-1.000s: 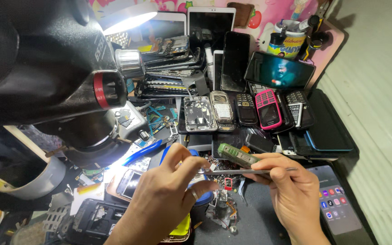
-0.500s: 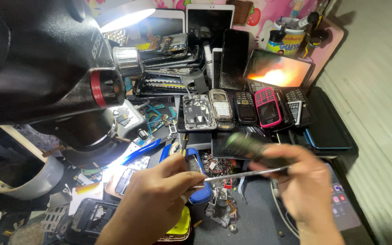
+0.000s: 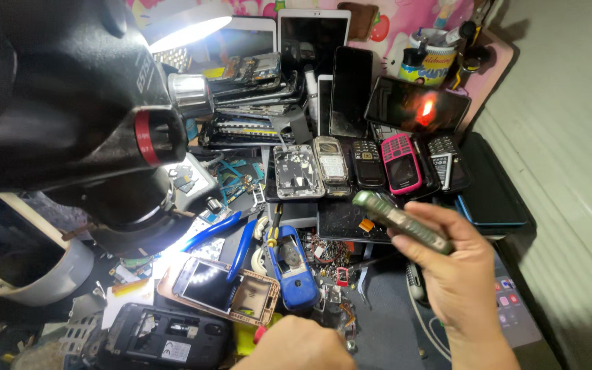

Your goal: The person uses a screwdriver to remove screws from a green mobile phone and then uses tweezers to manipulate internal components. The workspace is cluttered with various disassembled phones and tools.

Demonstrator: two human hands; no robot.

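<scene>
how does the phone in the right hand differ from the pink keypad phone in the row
The held phone is greenish-grey, lifted off the desk and tilted edge-on in the right hand. The pink phone has a bright pink keypad face and lies flat, face up, in the row of old handsets. Both are small bar-shaped phones.

Light: a bright lamp shines down from the upper left, glaring on the cluttered workbench.
Wall: pale grey panelling runs along the right side.
Backdrop: a pink patterned board stands behind the bench.
</scene>
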